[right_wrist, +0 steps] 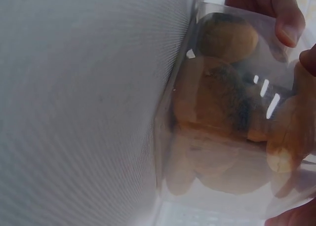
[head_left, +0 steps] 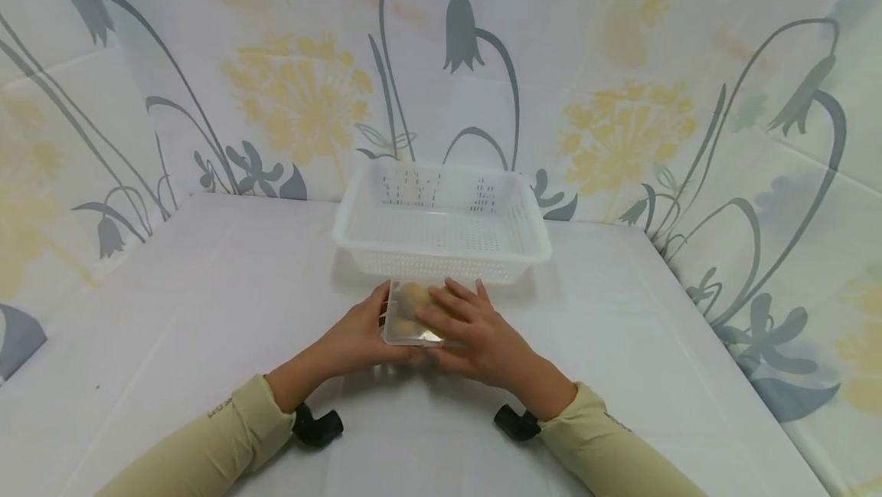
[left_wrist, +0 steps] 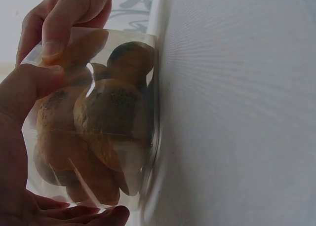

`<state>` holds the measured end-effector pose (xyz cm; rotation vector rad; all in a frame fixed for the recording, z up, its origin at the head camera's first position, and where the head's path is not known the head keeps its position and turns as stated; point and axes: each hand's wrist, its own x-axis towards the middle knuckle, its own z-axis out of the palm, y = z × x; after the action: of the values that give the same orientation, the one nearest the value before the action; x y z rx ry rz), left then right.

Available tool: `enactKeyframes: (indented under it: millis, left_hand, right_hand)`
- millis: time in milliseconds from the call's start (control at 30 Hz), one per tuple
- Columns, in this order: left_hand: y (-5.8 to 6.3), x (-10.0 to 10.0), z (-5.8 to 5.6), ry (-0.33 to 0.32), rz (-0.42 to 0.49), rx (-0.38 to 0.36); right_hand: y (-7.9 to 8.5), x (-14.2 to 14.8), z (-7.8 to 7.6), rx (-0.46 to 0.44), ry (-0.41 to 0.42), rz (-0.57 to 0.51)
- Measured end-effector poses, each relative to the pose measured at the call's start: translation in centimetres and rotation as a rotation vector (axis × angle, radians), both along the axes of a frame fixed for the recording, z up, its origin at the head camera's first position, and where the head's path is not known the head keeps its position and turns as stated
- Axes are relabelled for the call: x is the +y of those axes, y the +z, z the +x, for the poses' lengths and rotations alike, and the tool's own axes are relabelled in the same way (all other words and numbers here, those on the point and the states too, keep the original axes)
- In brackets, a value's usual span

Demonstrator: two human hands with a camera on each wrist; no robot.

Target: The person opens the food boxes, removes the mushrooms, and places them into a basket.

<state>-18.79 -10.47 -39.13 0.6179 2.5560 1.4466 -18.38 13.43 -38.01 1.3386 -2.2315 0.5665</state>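
Observation:
A clear plastic box with several rounded brown-orange pieces inside, their kind unclear, stands on the table in front of the basket. My left hand grips its left side, thumb at the near side and fingers round the far side. My right hand holds the right part, fingers spread over the top and thumb at the near edge. Through the wall, the left wrist view shows the rounded pieces heaped together, with dark patches on some. Both thumbs lie close together on the box. The right wrist view shows the box low against the white surface.
Just behind the box sits a white perforated plastic basket. The table is covered with white cloth. Flower-printed fabric hangs behind and at both sides. Black curved pieces show at both wrists.

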Motion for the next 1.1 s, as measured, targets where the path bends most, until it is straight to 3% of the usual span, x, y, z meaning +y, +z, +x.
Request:
enactKeyframes:
  millis: [667,1100]
  left_hand:
    - [-0.26,-0.05,0.65,-0.004,0.028,0.039]
    - [0.25,0.01,0.17,0.007,0.015,0.044]
  right_hand:
    - [-0.52,-0.24,0.04,0.221,0.015,0.014]
    - [0.11,-0.34,-0.31,0.263,-0.018,0.034]
